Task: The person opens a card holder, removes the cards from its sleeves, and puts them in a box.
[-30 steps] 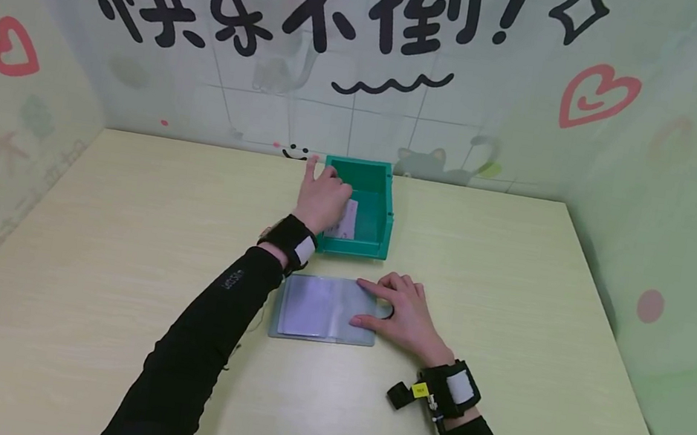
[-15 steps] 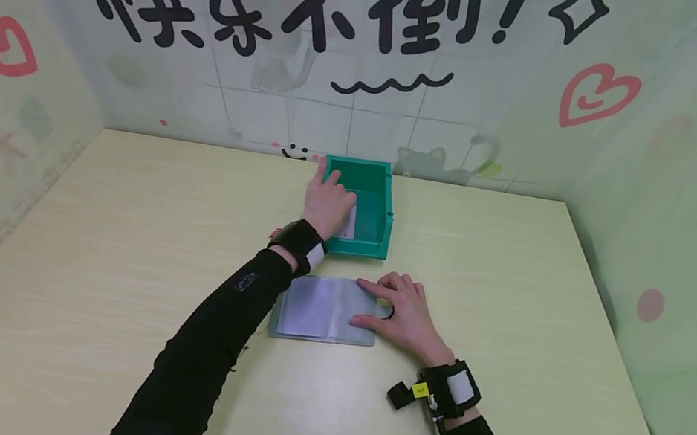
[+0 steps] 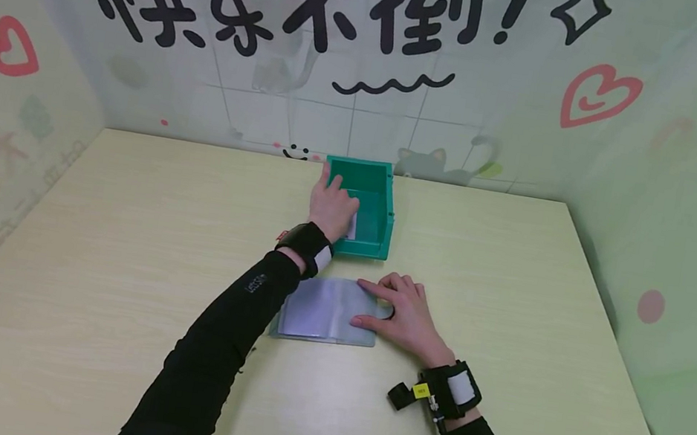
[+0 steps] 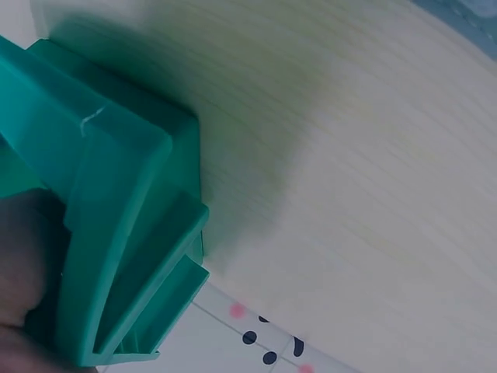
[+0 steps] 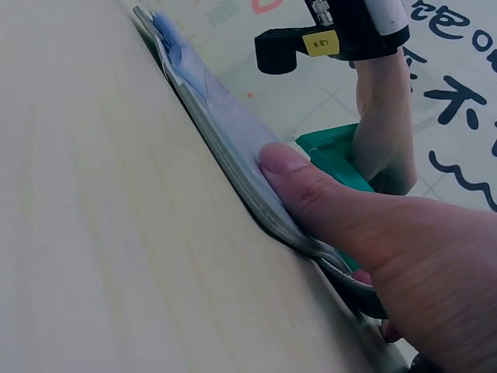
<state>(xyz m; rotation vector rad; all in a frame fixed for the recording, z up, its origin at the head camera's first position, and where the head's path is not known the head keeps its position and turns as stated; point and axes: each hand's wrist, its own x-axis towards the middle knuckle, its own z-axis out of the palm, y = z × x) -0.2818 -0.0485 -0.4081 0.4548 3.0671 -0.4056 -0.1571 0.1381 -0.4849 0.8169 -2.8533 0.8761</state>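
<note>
My left hand [image 3: 331, 207] reaches into a green plastic bin [image 3: 378, 214] at the back of the table. Its lower fingers are hidden by the hand and the bin wall, so what they touch does not show. Just beside them, a sliver of a pale pinkish card or paper [image 3: 352, 228] lies in the bin. Nearer, a card holder [image 3: 308, 308] with clear sleeves lies spread open on the table. My right hand [image 3: 405, 312] grips its right side. In the right wrist view the thumb [image 5: 287, 165] presses on the sleeves, with fingers around the far edge.
The wooden table [image 3: 133, 253] meets a printed backdrop [image 3: 238, 96] right behind the bin, with more printed cloth at both sides. My left forearm [image 3: 216, 333] passes over the left edge of the card holder.
My left hand has shifted slightly right and deeper over the bin, covering more of the pale card. My right hand and the card holder stay put.
</note>
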